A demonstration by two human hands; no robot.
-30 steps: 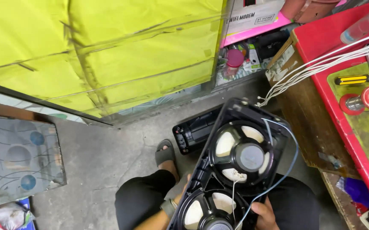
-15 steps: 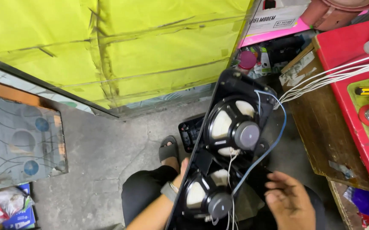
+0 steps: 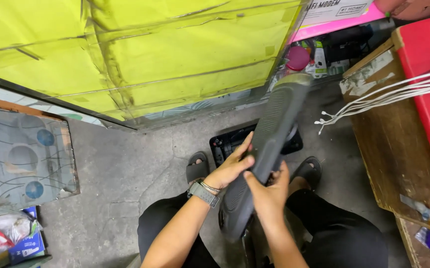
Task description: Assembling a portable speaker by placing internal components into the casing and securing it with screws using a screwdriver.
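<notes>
long grey speaker grille panel point(image 3: 264, 154) is held tilted over the lap, lower end near the knees, upper end toward the yellow sheet point(image 3: 140, 54). left hand point(image 3: 232, 166) is clamped on its left edge, fingers curled over the mesh; right hand point(image 3: 269, 191) is wrapped round its right edge. half a second ago the two speaker cones and wiring were facing up and the right hand was off it; now the panel is flipped, mesh side shown. black housing point(image 3: 230, 141) lies on the concrete floor point(image 3: 125, 168) behind. white wires point(image 3: 373, 99) hang off the red table point(image 3: 423, 59).
</notes>
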